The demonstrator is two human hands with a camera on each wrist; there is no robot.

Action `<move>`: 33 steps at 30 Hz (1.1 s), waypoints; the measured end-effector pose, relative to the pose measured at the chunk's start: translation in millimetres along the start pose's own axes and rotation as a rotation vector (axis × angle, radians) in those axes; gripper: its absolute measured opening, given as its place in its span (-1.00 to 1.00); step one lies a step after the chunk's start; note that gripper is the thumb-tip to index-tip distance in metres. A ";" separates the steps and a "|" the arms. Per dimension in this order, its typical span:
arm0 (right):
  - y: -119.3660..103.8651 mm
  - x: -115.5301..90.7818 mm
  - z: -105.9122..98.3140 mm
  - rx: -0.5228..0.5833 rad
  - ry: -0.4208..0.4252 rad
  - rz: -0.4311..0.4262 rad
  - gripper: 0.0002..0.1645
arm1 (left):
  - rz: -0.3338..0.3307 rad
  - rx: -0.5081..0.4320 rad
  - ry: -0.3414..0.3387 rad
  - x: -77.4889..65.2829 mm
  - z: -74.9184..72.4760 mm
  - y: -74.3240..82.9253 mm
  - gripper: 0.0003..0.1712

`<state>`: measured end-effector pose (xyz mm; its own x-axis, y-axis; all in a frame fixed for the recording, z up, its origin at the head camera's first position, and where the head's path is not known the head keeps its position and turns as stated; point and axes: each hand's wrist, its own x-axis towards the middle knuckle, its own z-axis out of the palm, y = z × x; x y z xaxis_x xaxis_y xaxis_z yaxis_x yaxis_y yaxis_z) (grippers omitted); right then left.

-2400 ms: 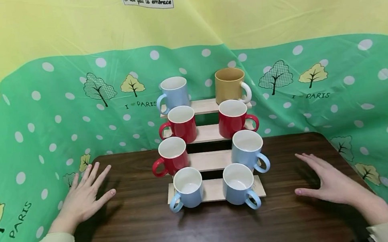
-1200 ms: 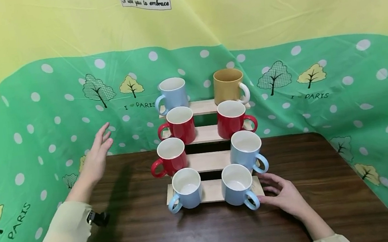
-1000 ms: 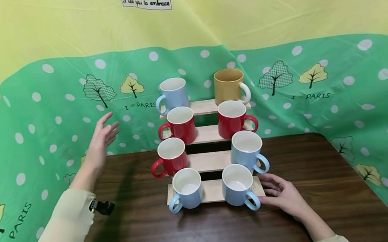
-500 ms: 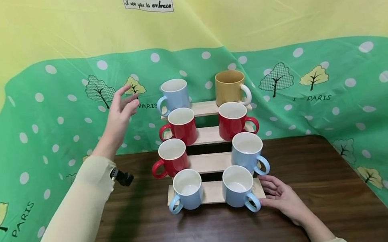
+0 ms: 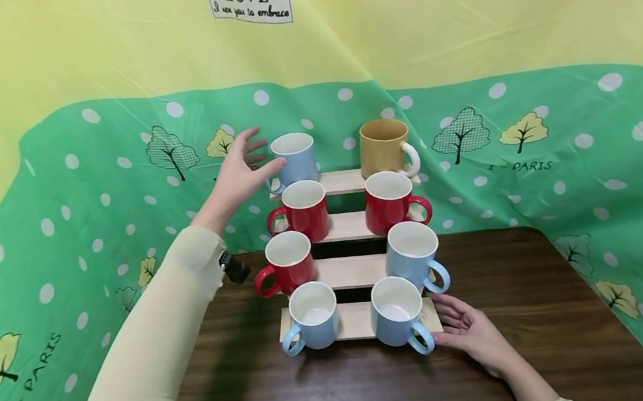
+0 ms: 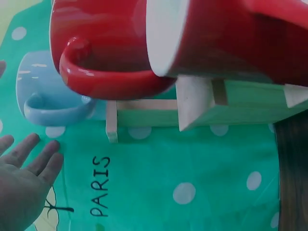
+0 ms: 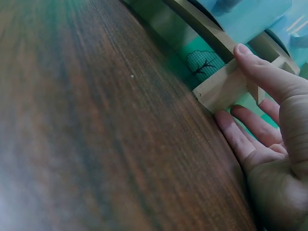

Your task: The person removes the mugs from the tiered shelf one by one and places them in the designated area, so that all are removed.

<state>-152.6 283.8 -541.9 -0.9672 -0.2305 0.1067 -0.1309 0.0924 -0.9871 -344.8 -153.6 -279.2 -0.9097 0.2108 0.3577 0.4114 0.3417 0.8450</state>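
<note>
**STATUS: TOP-SHELF BLUE MUG (image 5: 302, 167) REACHED, NOT YET GRASPED**

The top-shelf blue mug sits upright at the far left of the wooden rack (image 5: 350, 225). Your left grip (image 5: 241, 171) is beside it, fingers spread, holding nothing; the thumb overlaps the mug in the head view, but contact cannot be confirmed. Your right grip (image 5: 475, 335) holds the right end of the near shelf (image 5: 356, 323) between thumb and fingers.

Judged progress: steadying the rack and positioning at the mug appear done; closing your left grip on it appears left. Seven other mugs (image 5: 291, 272) fill out the rack, two per shelf, above the tabletop (image 5: 357, 390).
</note>
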 end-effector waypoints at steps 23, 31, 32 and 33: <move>2.0 -0.9 0.7 0.008 -0.019 -0.034 -0.08 | -0.103 0.024 0.004 16.9 32.0 -2.7 0.11; 4.1 -0.6 -0.2 -0.015 -0.020 -0.023 -0.08 | -0.108 0.006 -0.011 14.3 35.6 -7.1 0.12; 3.9 -0.6 -0.2 -0.016 -0.021 -0.022 -0.08 | -0.103 0.005 -0.011 14.1 35.7 -7.2 0.12; 3.6 -0.6 -0.1 -0.018 -0.022 -0.021 -0.08 | -0.100 0.008 -0.009 14.0 35.7 -7.1 0.12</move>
<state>-152.6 284.4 -545.5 -0.9592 -0.2540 0.1241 -0.1548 0.1047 -0.9824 -358.5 -120.4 -294.4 -0.9456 0.1838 0.2683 0.3194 0.3690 0.8728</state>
